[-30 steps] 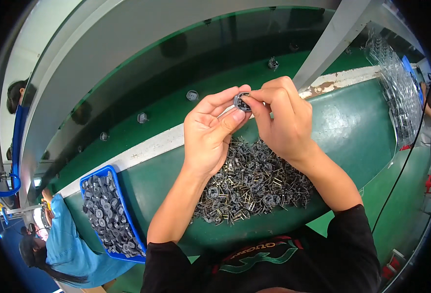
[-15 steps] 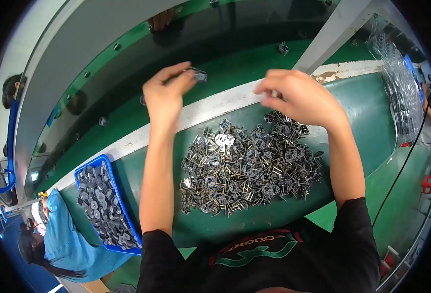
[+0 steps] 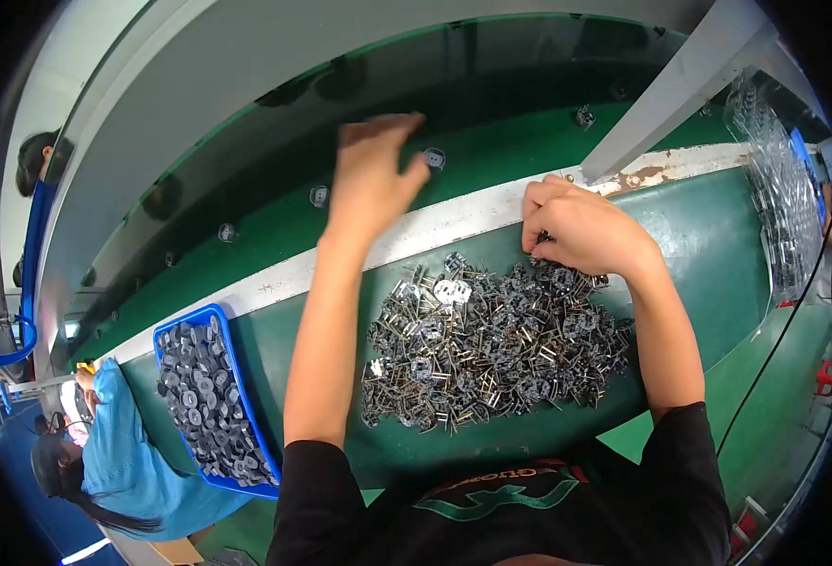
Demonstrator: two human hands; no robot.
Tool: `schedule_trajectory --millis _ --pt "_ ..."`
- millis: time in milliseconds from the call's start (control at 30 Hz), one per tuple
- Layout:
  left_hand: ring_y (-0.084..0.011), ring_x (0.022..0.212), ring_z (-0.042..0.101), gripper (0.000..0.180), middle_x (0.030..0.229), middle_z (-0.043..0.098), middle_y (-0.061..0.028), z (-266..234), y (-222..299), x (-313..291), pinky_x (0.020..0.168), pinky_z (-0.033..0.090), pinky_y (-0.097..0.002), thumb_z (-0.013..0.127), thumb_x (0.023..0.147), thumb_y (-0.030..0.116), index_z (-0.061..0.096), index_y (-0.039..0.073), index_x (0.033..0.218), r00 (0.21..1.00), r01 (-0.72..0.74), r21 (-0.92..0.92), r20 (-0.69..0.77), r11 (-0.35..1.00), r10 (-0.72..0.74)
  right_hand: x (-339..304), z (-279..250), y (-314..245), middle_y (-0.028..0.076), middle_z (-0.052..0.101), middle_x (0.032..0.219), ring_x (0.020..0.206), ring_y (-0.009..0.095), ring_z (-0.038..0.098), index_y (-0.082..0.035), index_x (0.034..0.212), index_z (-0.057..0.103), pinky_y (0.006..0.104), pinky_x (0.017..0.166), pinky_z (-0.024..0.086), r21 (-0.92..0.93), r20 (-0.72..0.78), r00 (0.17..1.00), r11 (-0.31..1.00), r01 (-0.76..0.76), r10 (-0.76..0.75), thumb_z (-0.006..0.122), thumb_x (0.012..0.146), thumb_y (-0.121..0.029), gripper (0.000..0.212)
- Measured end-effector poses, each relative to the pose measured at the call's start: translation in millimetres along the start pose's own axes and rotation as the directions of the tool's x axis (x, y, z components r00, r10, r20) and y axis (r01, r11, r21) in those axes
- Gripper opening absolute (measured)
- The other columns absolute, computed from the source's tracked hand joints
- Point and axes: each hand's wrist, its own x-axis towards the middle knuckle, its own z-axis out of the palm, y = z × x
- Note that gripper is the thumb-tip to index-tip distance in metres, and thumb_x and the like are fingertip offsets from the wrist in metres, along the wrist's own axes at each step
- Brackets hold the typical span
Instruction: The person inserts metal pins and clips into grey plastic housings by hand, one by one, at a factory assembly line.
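Observation:
My left hand [image 3: 378,174], slightly blurred, is over the green conveyor belt with its thumb and fingers apart. Just right of its thumb, a small grey-black part with a round face [image 3: 434,158] lies on the belt, not gripped. My right hand [image 3: 590,226] reaches down to the far edge of a heap of dark parts with metal pins [image 3: 491,349]. Its fingers are curled together there, and what they pinch is mostly hidden. One pale, shiny part [image 3: 451,291] stands out near the top of the heap.
A blue tray [image 3: 246,401] of grey round caps stands left of the heap. Several similar parts [image 3: 319,195] are spaced along the belt behind a white rail [image 3: 463,222]. A metal post [image 3: 671,94] rises at the right, near stacked clear plastic trays [image 3: 779,189]. A person in blue [image 3: 138,462] sits at lower left.
The part that was at my left fingertips now rests on the belt, and that hand has opened. My right hand has lowered from above the rail onto the heap's far edge.

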Motion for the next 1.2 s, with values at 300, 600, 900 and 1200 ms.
schedule_trajectory --millis 300,600,900,1200 --pt "-0.0158 0.088 0.07 0.045 0.114 0.067 -0.0123 -5 42 -14 0.078 0.059 -0.0263 0.074 0.079 -0.006 0.067 0.002 0.123 0.965 0.211 -0.462 0.238 0.861 -0.109 15 -4 -18 0.009 0.066 0.09 0.076 0.026 0.066 -0.003 0.097 0.076 0.0344 0.068 0.052 0.413 -0.432 0.9 0.876 0.251 -0.054 0.073 0.083 -0.001 0.015" --pt "-0.016 0.093 0.068 0.057 0.113 0.067 -0.0166 -33 94 -27 0.08 0.059 -0.0275 0.073 0.076 -0.016 0.056 -0.008 0.129 0.909 0.417 -0.792 0.364 0.445 -0.204 14 -2 -36 0.007 0.061 0.083 0.077 0.027 0.064 -0.002 0.086 0.067 0.0374 0.063 0.052 0.036 -0.688 0.711 0.971 0.237 -0.148 0.073 0.079 -0.002 0.009" --pt "-0.0202 0.094 0.07 0.042 0.109 0.068 -0.0162 -25 97 -31 0.084 0.06 -0.0316 0.074 0.077 -0.015 0.06 -0.008 0.116 0.936 0.335 -0.846 0.249 0.415 -0.247 18 11 -47 0.006 0.061 0.081 0.07 0.025 0.064 -0.003 0.084 0.067 0.0353 0.058 0.051 0.06 -0.792 0.608 0.982 0.179 -0.063 0.076 0.077 -0.002 0.011" --pt "-0.0199 0.093 0.07 0.039 0.109 0.067 -0.0165 -23 96 -31 0.084 0.061 -0.0332 0.074 0.077 -0.016 0.06 -0.009 0.113 0.927 0.351 -0.865 0.265 0.36 -0.267 18 15 -49 0.005 0.061 0.079 0.064 0.024 0.063 -0.004 0.085 0.069 0.0353 0.055 0.05 0.148 -0.794 0.606 0.979 0.138 0.034 0.076 0.078 -0.003 0.01"
